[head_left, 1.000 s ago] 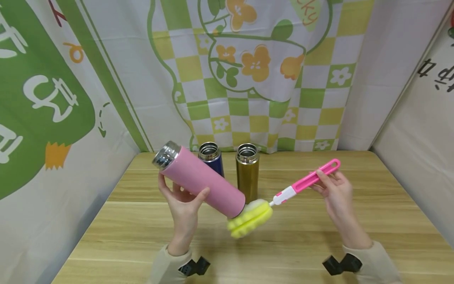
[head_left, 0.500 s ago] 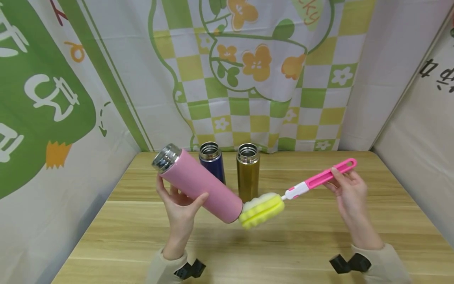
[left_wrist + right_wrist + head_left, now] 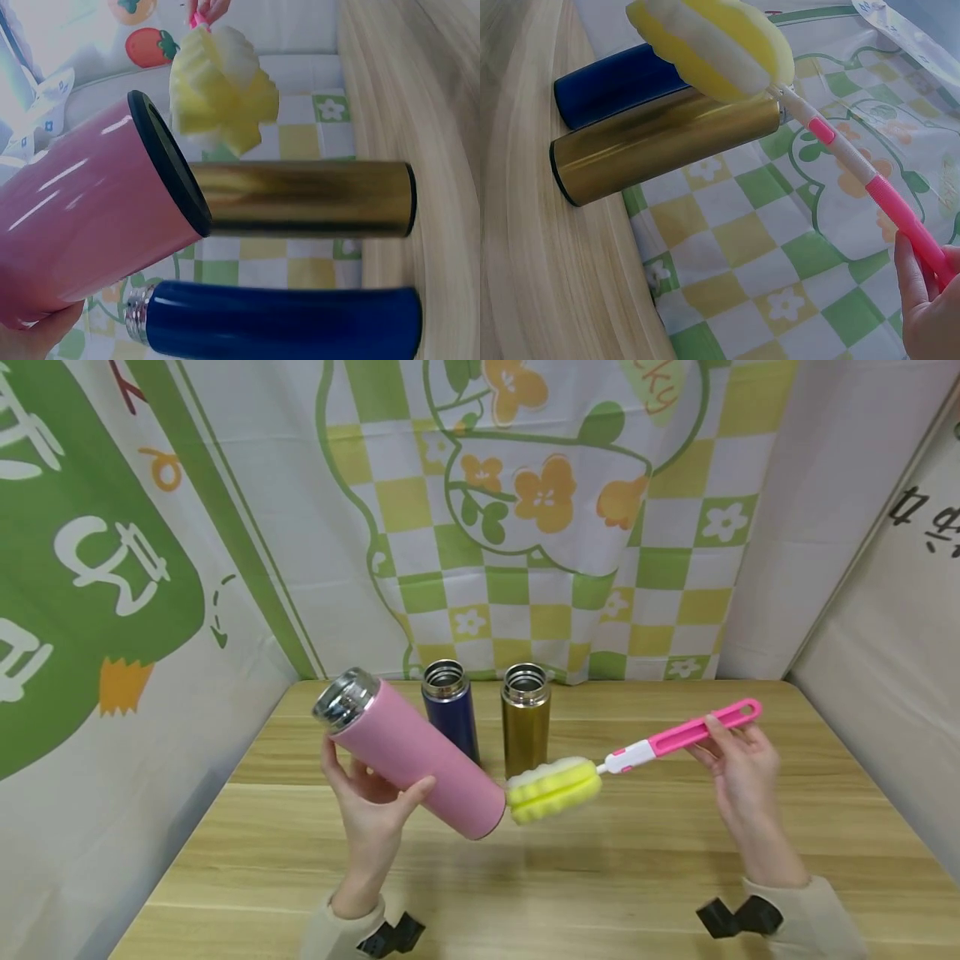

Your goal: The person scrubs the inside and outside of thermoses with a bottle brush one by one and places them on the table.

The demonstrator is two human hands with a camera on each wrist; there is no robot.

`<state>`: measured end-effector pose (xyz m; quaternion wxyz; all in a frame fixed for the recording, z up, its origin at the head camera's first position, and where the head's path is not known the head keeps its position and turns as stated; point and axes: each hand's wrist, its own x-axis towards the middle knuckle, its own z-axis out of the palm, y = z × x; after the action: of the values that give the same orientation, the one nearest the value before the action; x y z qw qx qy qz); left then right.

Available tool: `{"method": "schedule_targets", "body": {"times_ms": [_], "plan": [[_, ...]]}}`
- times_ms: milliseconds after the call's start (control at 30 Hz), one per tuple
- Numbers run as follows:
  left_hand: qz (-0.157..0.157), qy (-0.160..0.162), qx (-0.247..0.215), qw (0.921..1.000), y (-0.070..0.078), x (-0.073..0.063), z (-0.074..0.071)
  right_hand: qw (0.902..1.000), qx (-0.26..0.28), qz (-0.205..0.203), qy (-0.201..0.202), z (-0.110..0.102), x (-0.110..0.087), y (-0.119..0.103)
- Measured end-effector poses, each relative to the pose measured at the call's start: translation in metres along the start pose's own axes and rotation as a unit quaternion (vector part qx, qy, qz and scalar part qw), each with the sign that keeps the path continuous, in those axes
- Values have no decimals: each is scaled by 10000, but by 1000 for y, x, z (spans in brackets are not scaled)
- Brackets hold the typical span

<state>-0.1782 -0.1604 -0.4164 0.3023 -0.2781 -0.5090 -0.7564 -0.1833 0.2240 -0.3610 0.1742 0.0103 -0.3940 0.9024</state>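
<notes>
My left hand (image 3: 371, 814) grips a pink thermos bottle (image 3: 420, 752) around its side, raised over the table. The bottle tilts, its bare steel mouth up to the left and its dark-rimmed base down to the right. Pinched in my right hand (image 3: 742, 777) is the pink handle of a bottle brush (image 3: 558, 789). Its yellow and white sponge head points left, close by the bottle's base in the head view. The left wrist view shows a gap between the sponge (image 3: 225, 90) and that base (image 3: 171, 161).
Behind stand two upright lidless bottles, one dark blue (image 3: 452, 714) and one gold (image 3: 525, 727). They are on a wooden table (image 3: 637, 877). A patterned cloth (image 3: 540, 593) hangs along the back edge, with printed walls at both sides.
The brush has moved right and slightly up with my right hand, its sponge coming away from below the pink bottle's base. My left hand and the bottle have shifted a little left and down.
</notes>
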Motion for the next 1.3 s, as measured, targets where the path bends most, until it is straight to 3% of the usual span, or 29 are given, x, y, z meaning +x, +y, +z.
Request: {"method": "schedule_targets", "body": {"times_ms": [133,233,367,600,867,1033,1133,1167,1300], "plan": [[59,164,179,9997,24,9,12,10000,-22,-16,86,-6,0,-3],[-82,375,455,9982,42,16,21,9999,-126,65,54,-11,-2,-7],[-198,546,924,9940,52,24,22,9995,-285,163,21,-17,-5,-12],[-219,604,1942,9789,41,32,0,9990,-372,215,97,-29,-5,-18],[-278,512,3207,9454,28,37,-25,9996,-267,111,46,-56,3,-20],[-319,519,3652,9289,20,40,-39,9987,-498,-11,70,-87,17,-14],[-426,528,3871,9195,13,42,-49,9990,-382,153,180,-85,15,-18],[-460,535,3943,9163,10,43,-53,9991,-394,113,128,-96,21,-14],[-575,608,4155,9057,2,45,-67,9996,-174,161,168,-79,10,-23]]}}
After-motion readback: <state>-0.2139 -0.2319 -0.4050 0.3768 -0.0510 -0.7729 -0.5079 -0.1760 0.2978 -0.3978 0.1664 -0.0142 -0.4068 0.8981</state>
